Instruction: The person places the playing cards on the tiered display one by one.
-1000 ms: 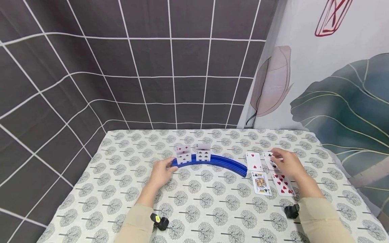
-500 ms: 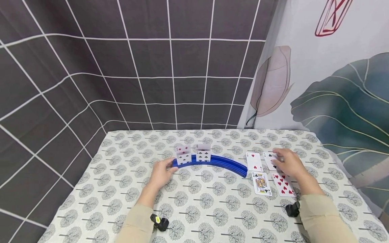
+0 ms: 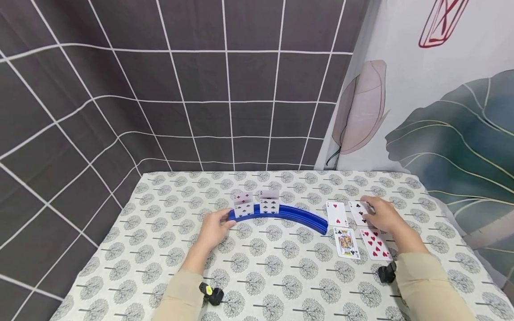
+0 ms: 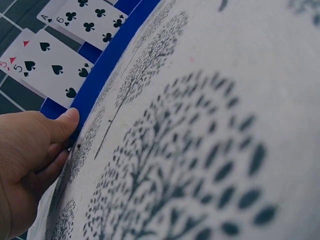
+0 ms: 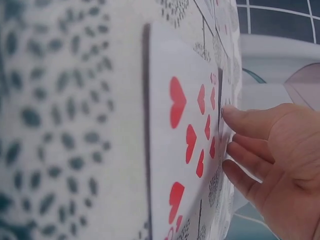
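My left hand [image 3: 213,227] pinches the left end of a blue curved card holder [image 3: 301,217], thumb in front. Two pairs of cards stand in the holder: a five of spades [image 4: 57,70] before a red diamond card [image 4: 17,47], and a six of clubs [image 4: 92,22] before an ace. My right hand [image 3: 386,216] touches the right side of a clubs card [image 3: 357,213] lying face up. There is a gap between its thumb and bent fingers. Beside that card lie a two of hearts [image 3: 336,214], a king of clubs [image 3: 346,243] and a many-pip hearts card [image 3: 375,244].
A tablecloth with tree prints [image 3: 273,267] covers the table. Dark grid-patterned cloth [image 3: 253,76] hangs behind and at the left, a floral curtain [image 3: 449,133] at the right. Black wrist cameras [image 3: 387,273] sit by both sleeves.
My right hand has slid slightly to the right along the clubs card, so more of its face shows. The left hand, the holder and the other cards keep their places.
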Available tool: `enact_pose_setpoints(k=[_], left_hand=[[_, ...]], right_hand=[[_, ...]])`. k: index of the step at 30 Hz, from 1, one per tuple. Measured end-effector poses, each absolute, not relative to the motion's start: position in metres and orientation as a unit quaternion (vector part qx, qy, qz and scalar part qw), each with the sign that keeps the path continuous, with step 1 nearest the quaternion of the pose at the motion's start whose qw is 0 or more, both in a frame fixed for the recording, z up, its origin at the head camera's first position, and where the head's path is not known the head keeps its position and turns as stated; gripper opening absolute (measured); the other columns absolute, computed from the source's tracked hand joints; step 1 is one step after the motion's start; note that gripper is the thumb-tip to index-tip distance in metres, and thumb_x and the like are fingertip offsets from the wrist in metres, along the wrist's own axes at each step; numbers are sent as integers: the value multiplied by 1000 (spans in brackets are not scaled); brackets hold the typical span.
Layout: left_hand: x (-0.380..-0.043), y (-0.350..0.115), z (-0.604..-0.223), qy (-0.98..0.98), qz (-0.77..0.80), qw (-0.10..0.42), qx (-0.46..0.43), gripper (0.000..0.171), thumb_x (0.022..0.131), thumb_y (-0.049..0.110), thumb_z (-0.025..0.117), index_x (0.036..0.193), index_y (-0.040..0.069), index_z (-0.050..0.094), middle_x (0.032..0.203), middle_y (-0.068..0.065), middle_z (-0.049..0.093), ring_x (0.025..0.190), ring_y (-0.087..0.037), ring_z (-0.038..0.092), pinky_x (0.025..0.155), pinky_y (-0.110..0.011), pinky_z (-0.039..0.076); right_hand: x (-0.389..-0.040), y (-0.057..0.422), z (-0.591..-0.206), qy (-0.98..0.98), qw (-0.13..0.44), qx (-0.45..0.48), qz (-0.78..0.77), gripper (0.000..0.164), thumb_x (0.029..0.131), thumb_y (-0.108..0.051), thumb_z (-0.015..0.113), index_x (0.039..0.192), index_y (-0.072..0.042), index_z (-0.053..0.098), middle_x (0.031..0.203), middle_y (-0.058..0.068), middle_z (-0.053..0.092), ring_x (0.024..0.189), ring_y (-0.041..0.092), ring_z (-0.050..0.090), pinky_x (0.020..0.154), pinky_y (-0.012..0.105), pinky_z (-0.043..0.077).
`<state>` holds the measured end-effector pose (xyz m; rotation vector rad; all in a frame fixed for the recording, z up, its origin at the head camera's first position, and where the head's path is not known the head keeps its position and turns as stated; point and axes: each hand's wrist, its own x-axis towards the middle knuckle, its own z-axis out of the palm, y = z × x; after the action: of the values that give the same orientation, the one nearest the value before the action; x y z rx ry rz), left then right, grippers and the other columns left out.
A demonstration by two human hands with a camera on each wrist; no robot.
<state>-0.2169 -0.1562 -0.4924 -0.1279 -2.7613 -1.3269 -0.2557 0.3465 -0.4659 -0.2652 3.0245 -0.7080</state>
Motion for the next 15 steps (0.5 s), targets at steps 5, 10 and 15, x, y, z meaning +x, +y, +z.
enact_pose_setpoints(k=[5, 10, 15], left_hand=[[-217, -157, -493, -900, -432, 41, -43, 48, 88, 9, 77, 133, 1, 63, 115, -17, 73, 106, -30, 71, 103, -45, 53], [-218, -157, -493, -898, -435, 43, -47, 48, 88, 9, 77, 134, 1, 63, 116, -17, 72, 107, -31, 70, 102, -45, 53], [-217, -156, -493, -897, -438, 40, -50, 48, 88, 9, 77, 133, 1, 63, 116, -17, 73, 108, -32, 70, 103, -46, 53]], right_hand=[[-257, 346, -465, 972, 25, -84, -218, 57, 90, -3, 68, 140, 12, 46, 143, 40, 41, 131, 61, 37, 110, 71, 30], [-256, 346, -463, 972, 30, -97, -213, 56, 89, -2, 69, 139, 13, 47, 143, 41, 41, 130, 61, 36, 109, 72, 30], [-254, 344, -460, 972, 16, -91, -218, 59, 84, 1, 74, 136, 13, 49, 131, 41, 48, 117, 59, 49, 101, 72, 40]])
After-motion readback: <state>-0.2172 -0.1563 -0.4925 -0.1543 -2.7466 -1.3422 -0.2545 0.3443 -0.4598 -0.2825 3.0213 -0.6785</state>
